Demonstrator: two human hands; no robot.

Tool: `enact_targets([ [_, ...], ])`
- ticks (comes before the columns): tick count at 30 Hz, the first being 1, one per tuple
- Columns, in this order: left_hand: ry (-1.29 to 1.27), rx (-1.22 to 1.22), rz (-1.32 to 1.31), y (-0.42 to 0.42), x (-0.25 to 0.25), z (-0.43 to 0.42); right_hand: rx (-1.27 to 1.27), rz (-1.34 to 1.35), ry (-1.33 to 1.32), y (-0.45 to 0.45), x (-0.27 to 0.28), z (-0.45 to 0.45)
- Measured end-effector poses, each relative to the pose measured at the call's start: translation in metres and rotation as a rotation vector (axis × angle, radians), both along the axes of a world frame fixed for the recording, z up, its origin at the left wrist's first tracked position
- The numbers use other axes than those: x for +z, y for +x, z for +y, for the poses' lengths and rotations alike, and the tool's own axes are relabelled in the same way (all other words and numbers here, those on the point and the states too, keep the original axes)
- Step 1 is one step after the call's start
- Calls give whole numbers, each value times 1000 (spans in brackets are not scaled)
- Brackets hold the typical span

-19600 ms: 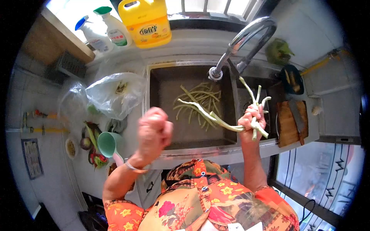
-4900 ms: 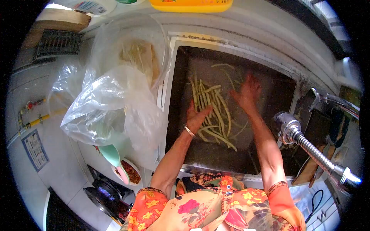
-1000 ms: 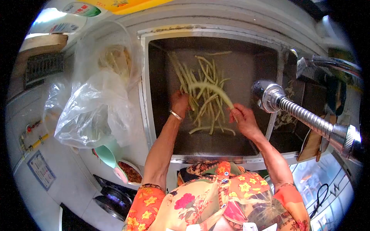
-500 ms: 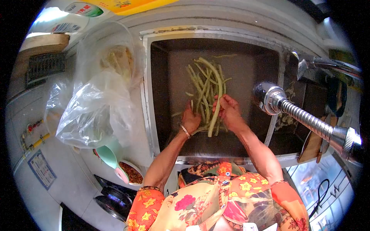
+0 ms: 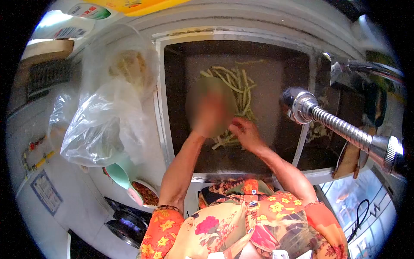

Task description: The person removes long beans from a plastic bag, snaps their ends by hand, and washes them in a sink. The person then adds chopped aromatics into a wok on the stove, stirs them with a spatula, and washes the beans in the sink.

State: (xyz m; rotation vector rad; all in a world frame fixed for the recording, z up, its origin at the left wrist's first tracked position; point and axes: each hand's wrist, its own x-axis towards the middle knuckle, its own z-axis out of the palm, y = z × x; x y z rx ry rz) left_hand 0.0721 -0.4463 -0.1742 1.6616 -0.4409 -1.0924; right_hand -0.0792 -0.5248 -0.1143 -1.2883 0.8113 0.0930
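Observation:
Long green beans [image 5: 244,97] lie in a loose heap on the floor of the dark sink basin [image 5: 276,82]. My left hand [image 5: 211,113] is over the left side of the heap; a blurred patch covers it, so its fingers and anything in them are hidden. Close by on the right, my right hand [image 5: 248,134] is at the lower end of the heap. Its fingers are curled together, their tips pointing toward my left hand, and what they hold, if anything, cannot be made out. Short bean pieces lie below the two hands.
A chrome faucet with a flexible neck [image 5: 340,125] reaches over the basin's right edge. On the left counter are a clear plastic bag [image 5: 101,125], a mint-green container [image 5: 118,170] and a bowl of reddish-brown food [image 5: 145,193]. A lit gas burner [image 5: 127,222] is at lower left.
The long bean in my right hand no longer shows there. My right hand has moved down and left, closer to my left hand. A blurred patch now covers the left hand.

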Motion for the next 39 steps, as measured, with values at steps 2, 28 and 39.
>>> enact_targets([
  [2,36,79,35,10,-8,9,221,-30,-555,-20,-5,-9],
  [28,143,94,-287,0,-103,47,294,271,-220,-18,10,-52],
  [39,30,295,710,-18,-10,-18,-131,445,-446,30,-61,-30],
])
